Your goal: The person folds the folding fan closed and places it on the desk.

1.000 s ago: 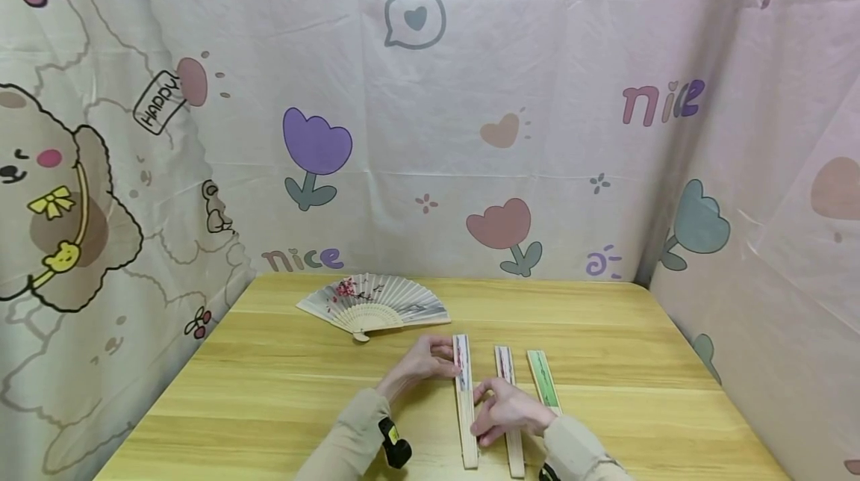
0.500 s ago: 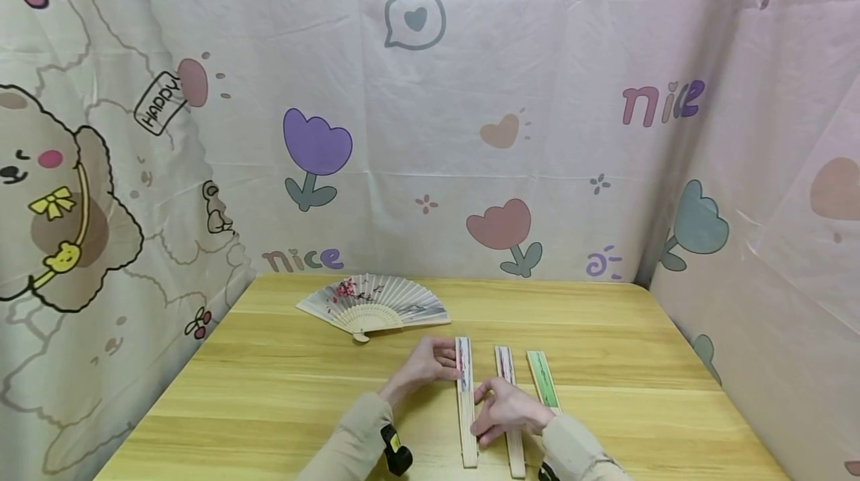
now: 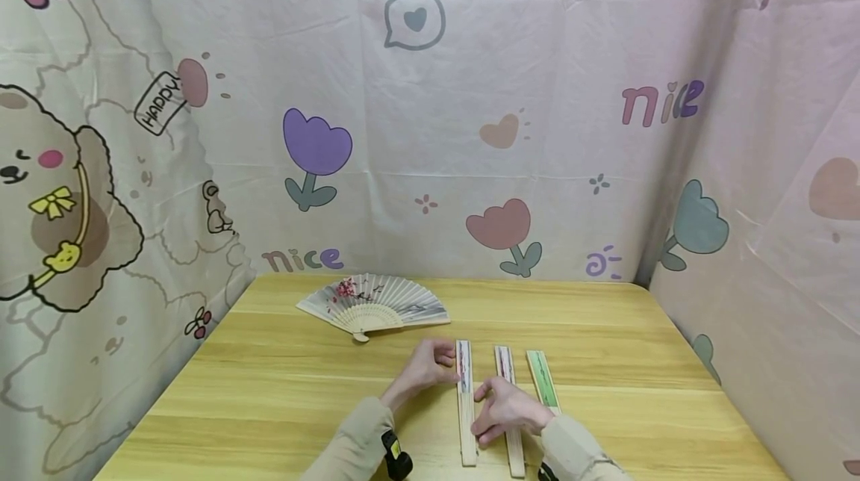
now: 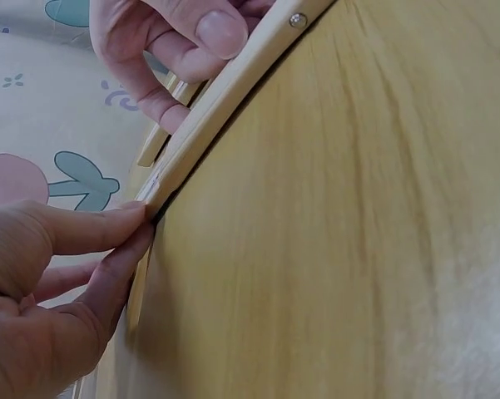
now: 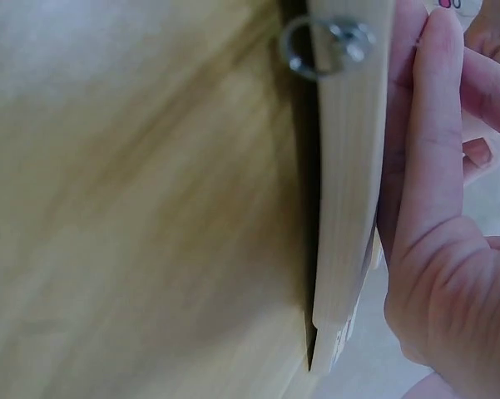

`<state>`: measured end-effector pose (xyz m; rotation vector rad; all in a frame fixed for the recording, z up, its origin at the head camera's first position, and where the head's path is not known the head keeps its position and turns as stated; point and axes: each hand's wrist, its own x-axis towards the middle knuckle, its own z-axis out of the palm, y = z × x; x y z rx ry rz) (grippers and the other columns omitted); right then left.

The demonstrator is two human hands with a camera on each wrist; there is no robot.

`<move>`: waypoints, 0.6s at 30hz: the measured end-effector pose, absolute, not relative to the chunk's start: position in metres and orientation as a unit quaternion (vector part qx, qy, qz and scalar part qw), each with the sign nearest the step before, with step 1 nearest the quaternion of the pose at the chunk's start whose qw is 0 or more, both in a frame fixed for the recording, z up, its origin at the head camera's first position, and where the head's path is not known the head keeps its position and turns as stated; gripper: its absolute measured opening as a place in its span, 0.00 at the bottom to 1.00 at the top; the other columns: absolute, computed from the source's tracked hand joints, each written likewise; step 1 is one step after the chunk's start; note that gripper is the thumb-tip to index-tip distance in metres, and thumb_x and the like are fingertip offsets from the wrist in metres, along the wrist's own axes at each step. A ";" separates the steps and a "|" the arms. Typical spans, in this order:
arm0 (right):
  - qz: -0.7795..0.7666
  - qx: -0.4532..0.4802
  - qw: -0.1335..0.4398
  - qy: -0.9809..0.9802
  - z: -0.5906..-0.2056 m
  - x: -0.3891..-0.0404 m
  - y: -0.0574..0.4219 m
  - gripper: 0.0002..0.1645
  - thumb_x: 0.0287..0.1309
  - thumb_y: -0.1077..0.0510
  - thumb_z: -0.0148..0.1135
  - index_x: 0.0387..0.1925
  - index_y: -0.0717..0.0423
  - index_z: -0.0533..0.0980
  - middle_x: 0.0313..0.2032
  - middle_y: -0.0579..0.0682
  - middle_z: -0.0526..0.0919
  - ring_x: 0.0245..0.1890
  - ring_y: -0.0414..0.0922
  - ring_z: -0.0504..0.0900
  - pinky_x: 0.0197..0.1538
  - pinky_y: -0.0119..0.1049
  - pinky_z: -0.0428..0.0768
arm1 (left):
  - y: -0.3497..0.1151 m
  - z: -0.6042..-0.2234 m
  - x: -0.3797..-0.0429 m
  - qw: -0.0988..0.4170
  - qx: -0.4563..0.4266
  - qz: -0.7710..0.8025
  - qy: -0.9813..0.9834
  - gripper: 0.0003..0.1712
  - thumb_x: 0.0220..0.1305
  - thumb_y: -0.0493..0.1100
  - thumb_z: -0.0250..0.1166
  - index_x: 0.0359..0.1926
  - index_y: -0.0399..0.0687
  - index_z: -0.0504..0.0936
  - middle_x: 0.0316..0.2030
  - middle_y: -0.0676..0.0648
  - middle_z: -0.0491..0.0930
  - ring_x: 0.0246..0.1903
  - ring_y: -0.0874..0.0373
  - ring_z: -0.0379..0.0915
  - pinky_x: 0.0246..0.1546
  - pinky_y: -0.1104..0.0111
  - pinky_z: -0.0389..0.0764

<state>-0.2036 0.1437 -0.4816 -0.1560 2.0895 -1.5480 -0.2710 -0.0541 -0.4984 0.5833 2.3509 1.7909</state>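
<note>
In the head view, a folded hand fan [image 3: 466, 421] with a pale floral end lies lengthwise on the wooden table. My left hand [image 3: 425, 369] pinches its far end from the left, and the left wrist view shows that thumb and index finger [image 4: 108, 266] meeting at the fan's edge. Along the right side of the same fan [image 5: 349, 191], fingertips of my right hand [image 3: 505, 408] touch its edge; thumb and index are spread apart. That hand covers part of a second folded fan [image 3: 515, 451]. A green folded fan [image 3: 543, 376] lies beyond it.
An opened fan [image 3: 376, 302] with a blossom print lies at the back left of the table [image 3: 605, 361]. Patterned cloth [image 3: 430, 130] hangs behind the table and on both sides. Metal hardware [image 5: 341, 46] shows at the near end of the handled fan.
The far end of the leftmost folded fan has shifted slightly right and nearer to me, my left hand moving along with it. My right hand has stayed nearly still.
</note>
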 end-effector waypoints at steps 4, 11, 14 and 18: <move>-0.575 -0.059 0.265 0.772 -0.482 -0.204 0.144 0.29 0.47 0.78 0.69 0.50 0.71 0.65 0.30 0.62 0.83 0.22 0.46 0.85 0.33 0.37 0.93 | -0.054 -0.499 -0.271 0.063 0.188 0.593 0.780 0.31 0.41 0.20 0.73 0.51 0.16 0.75 0.43 0.25 0.81 0.42 0.41 0.82 0.42 0.68 0.89; -0.578 -0.059 0.262 0.771 -0.483 -0.204 0.144 0.30 0.47 0.78 0.69 0.51 0.71 0.64 0.30 0.62 0.82 0.22 0.46 0.85 0.33 0.38 0.93 | -0.054 -0.499 -0.272 0.059 0.186 0.587 0.785 0.31 0.42 0.21 0.73 0.51 0.17 0.76 0.43 0.27 0.81 0.40 0.47 0.80 0.40 0.70 0.88; -0.575 -0.062 0.259 0.774 -0.483 -0.203 0.145 0.31 0.47 0.77 0.70 0.51 0.71 0.64 0.30 0.62 0.82 0.21 0.46 0.84 0.32 0.38 0.93 | -0.055 -0.500 -0.271 0.057 0.185 0.597 0.778 0.31 0.42 0.22 0.74 0.52 0.17 0.76 0.43 0.27 0.81 0.40 0.47 0.80 0.41 0.69 0.88; -0.575 -0.064 0.258 0.773 -0.481 -0.202 0.145 0.32 0.48 0.75 0.71 0.52 0.70 0.64 0.30 0.61 0.82 0.20 0.45 0.84 0.32 0.37 0.93 | -0.058 -0.503 -0.270 0.062 0.178 0.623 0.759 0.32 0.41 0.21 0.73 0.53 0.16 0.75 0.43 0.25 0.80 0.41 0.45 0.81 0.43 0.68 0.89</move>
